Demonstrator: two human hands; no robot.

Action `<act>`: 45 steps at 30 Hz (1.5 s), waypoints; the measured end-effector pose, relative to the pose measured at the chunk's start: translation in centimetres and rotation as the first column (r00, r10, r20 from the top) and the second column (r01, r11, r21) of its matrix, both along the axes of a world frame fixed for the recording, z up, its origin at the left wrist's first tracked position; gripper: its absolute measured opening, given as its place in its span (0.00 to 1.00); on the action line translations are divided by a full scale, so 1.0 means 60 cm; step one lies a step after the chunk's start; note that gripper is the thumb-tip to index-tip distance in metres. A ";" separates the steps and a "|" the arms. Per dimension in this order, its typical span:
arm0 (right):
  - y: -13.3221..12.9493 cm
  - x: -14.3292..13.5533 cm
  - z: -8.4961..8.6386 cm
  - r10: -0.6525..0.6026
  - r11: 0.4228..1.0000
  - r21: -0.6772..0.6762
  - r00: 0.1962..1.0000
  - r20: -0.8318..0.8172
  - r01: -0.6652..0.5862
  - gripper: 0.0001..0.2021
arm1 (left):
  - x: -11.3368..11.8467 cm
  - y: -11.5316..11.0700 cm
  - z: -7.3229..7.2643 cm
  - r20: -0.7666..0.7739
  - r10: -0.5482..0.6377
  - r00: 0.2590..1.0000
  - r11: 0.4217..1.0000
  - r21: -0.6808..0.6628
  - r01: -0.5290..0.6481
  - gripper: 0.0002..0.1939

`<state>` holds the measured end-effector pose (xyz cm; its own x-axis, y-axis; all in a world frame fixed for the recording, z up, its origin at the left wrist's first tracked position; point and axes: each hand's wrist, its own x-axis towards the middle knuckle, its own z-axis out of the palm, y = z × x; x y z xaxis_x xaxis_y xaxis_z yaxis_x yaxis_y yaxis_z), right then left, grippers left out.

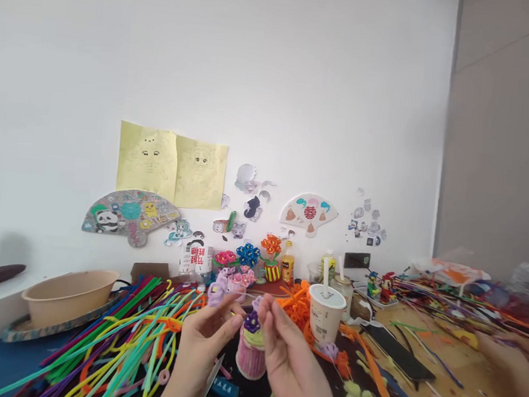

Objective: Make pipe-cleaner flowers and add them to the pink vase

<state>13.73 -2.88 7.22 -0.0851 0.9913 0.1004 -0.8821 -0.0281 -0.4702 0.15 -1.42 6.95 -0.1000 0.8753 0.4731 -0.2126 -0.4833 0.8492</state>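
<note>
Flanking the pink pot (251, 361), fingers (273, 318) touch lilac loops (216, 295).

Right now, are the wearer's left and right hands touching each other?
Apart. The head view shows a gap between the left hand and right hand, with the pink pot visible through it.

Both hands (198, 344) flank a pink pot (250, 358)
</note>
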 end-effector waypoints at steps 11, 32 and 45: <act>0.022 -0.009 -0.014 -0.324 0.928 0.369 0.584 0.744 0.044 0.19 | -0.044 0.017 -0.002 0.152 0.241 0.958 0.968 0.026 -0.248 0.18; 0.039 0.102 -0.115 -0.451 0.850 0.476 -0.154 0.879 0.226 0.20 | -0.050 0.031 -0.021 -0.249 0.400 0.882 0.917 0.117 -0.382 0.15; 0.099 0.045 -0.141 -0.376 0.926 0.374 0.211 0.902 0.050 0.27 | -0.043 0.033 -0.026 -0.354 0.611 0.708 0.786 0.167 -0.595 0.18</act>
<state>16.45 3.08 -1.22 -0.0660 0.9467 0.3153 0.2710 0.3211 -0.9074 -2.41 0.59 5.37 -0.4113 0.6708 0.6171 0.4599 -0.4318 0.7759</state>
